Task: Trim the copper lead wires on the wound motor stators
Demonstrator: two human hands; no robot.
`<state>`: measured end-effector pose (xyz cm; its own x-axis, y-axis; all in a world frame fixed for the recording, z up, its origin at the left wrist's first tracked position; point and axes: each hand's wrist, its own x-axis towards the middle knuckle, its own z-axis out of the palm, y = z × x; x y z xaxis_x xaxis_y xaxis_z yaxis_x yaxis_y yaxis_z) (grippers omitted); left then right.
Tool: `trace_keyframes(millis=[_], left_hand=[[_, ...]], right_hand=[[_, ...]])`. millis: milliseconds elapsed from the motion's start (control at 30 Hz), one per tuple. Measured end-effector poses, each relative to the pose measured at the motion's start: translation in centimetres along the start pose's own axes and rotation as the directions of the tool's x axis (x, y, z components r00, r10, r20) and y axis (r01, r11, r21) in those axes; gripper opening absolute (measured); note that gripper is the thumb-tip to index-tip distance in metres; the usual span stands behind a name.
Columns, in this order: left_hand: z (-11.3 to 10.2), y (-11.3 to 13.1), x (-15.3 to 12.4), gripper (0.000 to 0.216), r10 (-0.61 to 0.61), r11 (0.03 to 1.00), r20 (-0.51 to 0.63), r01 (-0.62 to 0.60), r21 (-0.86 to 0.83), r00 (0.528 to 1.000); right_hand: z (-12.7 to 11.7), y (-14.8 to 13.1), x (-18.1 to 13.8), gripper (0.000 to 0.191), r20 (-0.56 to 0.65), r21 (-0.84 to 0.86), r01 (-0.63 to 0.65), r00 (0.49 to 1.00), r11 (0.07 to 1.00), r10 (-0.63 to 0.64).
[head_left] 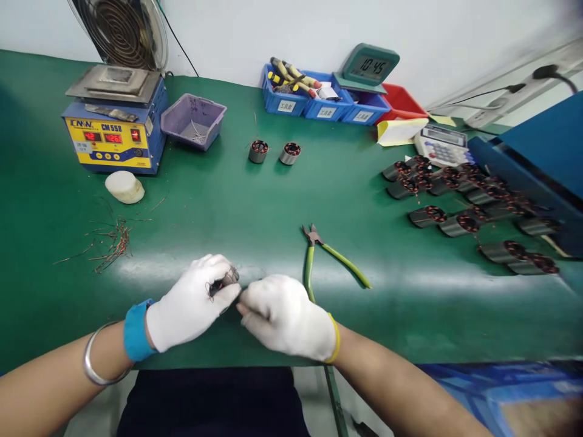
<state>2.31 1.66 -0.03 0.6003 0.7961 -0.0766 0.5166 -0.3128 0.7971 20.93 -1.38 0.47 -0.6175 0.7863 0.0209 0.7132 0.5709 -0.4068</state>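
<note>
My left hand (194,303), in a white glove, is wrapped round a motor stator (224,281) with thin copper wires sticking out. Close beside it, my gloved right hand (285,315) is closed, thumb against the fingers; what it pinches is too small to make out. Green-handled cutting pliers (337,258) lie with jaws apart just beyond my right hand. Two more stators (258,152) stand upright on the green table further back. To the left is a loose pile of cut copper wire (113,246).
A blue and yellow soldering pot (112,136) stands back left beside a purple bin (194,118), with a white pad (124,186) before it. Blue tool bins (286,106), a clock (370,64) and a calculator (441,145) line the back. Several stators (460,224) lie at right.
</note>
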Motion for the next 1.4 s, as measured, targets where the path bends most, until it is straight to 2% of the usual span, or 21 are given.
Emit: trace_keyframes(millis=[67, 100, 200, 267, 333, 400, 467, 567, 700, 833, 900, 967, 1067, 1167, 1267, 1333, 1400], left_hand=[[0.3, -0.1, 0.1, 0.020, -0.023, 1.000, -0.010, 0.024, 0.019, 1.000], [0.3, -0.1, 0.1, 0.020, -0.029, 0.999, -0.019, 0.030, 0.030, 0.999], [-0.5, -0.2, -0.3, 0.017, -0.024, 1.000, -0.015, 0.024, -0.009, 1.000], [-1.6, -0.1, -0.9, 0.038, -0.036, 0.997, 0.041, 0.039, -0.066, 0.998], [-2.9, 0.0, -1.4, 0.066, -0.067, 0.996, 0.100, 0.073, -0.058, 0.993], [-3.7, 0.0, -1.6, 0.073, -0.095, 0.995, 0.144, 0.092, 0.028, 0.985], [-3.9, -0.1, -1.6, 0.060, -0.103, 0.989, 0.165, 0.083, 0.122, 0.981], [-3.6, -0.5, -1.1, 0.034, -0.072, 0.978, 0.154, 0.039, 0.204, 0.985], [-3.2, -0.9, -0.9, 0.028, -0.037, 0.980, 0.127, 0.011, 0.199, 0.991], [-2.6, -0.7, -1.0, 0.036, 0.002, 0.994, 0.059, -0.008, 0.105, 0.998], [-2.0, -0.6, -1.0, 0.028, 0.035, 0.999, 0.010, -0.035, -0.002, 0.999], [-1.4, -0.7, -1.0, 0.015, -0.001, 0.989, -0.047, -0.006, -0.150, 0.999], [-0.6, -1.1, -1.1, 0.010, -0.093, 0.938, -0.131, 0.043, -0.343, 0.987], [-0.3, -1.3, -1.3, 0.011, -0.122, 0.893, -0.186, 0.026, -0.449, 0.975], [-1.0, -1.2, -1.8, 0.022, -0.134, 0.880, -0.097, 0.074, -0.469, 0.986], [-2.1, -1.1, -2.4, 0.051, -0.064, 0.938, -0.001, 0.060, -0.340, 0.998], [-3.4, -1.1, -2.9, 0.076, 0.028, 0.992, 0.067, -0.020, -0.125, 0.997]], right_hand=[[0.5, 0.0, -0.4, 0.025, -0.046, -0.165, 0.198, 0.977, 0.966, -0.208], [0.6, 0.1, -0.5, 0.027, -0.073, -0.207, 0.241, 0.963, 0.948, -0.261], [0.2, 0.4, -0.7, 0.032, -0.200, -0.176, 0.244, 0.940, 0.954, -0.277], [-0.4, 0.6, -0.7, 0.034, -0.262, -0.197, 0.257, 0.916, 0.946, -0.303], [-0.7, 0.5, -0.6, 0.035, -0.256, -0.302, 0.268, 0.902, 0.915, -0.349], [-0.5, 0.5, -0.3, 0.035, -0.188, -0.389, 0.252, 0.920, 0.886, -0.344], [0.0, 0.5, 0.0, 0.040, -0.123, -0.416, 0.233, 0.943, 0.879, -0.308], [0.8, 0.5, 0.3, 0.045, -0.106, -0.451, 0.199, 0.956, 0.870, -0.274], [0.9, 0.4, 0.2, 0.038, -0.129, -0.469, 0.161, 0.960, 0.869, -0.248], [0.4, 0.1, 0.2, 0.033, -0.166, -0.444, 0.163, 0.951, 0.881, -0.259], [0.3, 0.0, 0.1, 0.032, -0.199, -0.420, 0.169, 0.942, 0.892, -0.272], [0.4, 0.1, 0.1, 0.031, -0.265, -0.390, 0.177, 0.918, 0.904, -0.295], [0.9, 0.2, 0.1, 0.029, -0.351, -0.369, 0.165, 0.886, 0.915, -0.302], [1.5, 0.3, 0.3, 0.036, -0.277, -0.372, 0.176, 0.916, 0.911, -0.290], [1.7, 0.3, 0.6, 0.040, -0.171, -0.382, 0.195, 0.946, 0.904, -0.276], [1.7, 0.2, 0.8, 0.037, -0.144, -0.374, 0.172, 0.960, 0.911, -0.240], [1.6, 0.1, 0.8, 0.035, -0.134, -0.358, 0.157, 0.967, 0.920, -0.217]])
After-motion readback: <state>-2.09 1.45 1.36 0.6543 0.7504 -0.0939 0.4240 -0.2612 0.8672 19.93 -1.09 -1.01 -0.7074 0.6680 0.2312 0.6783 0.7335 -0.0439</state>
